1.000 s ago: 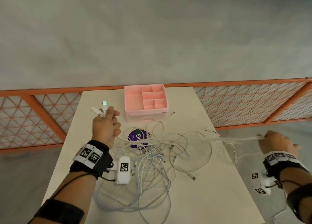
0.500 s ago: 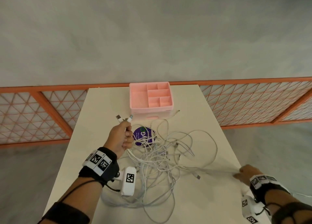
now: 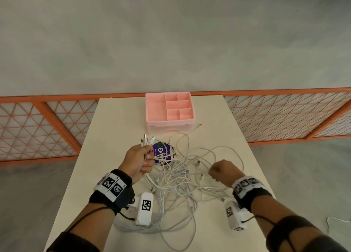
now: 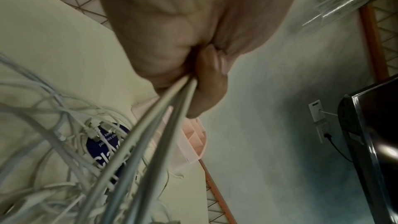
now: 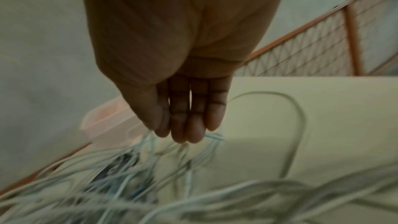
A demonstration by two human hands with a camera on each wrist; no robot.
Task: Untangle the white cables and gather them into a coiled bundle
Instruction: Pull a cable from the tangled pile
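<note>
At the bottom of the head view we see the white cables [image 3: 176, 185] lying in a loose snarl across the middle of the pale table [image 3: 224, 130], some loops reaching the near edge. Our left hand [image 3: 137, 161], left of centre, has its fingers curled tight round several cable ends, whose plugs stick up above the fist. Our right hand [image 3: 223, 171], right of centre, hovers over the tangle; the right wrist view shows its fingers [image 5: 193, 117] straight, close together and holding nothing, though that picture is blurred. We judge the risk to be this: a hard pull on the gripped ends could draw the crossings into knots, or drag the heap over the purple round label [image 3: 161, 154] lying partly under it, and a loop near the table edge could slide off. Further up stands a pink compartment organiser [image 3: 170, 109], apart from the tangle, one stray cable end near its right corner. Beyond it an orange mesh railing [image 3: 284, 115] crosses the frame before a grey wall [image 3: 171, 33].
</note>
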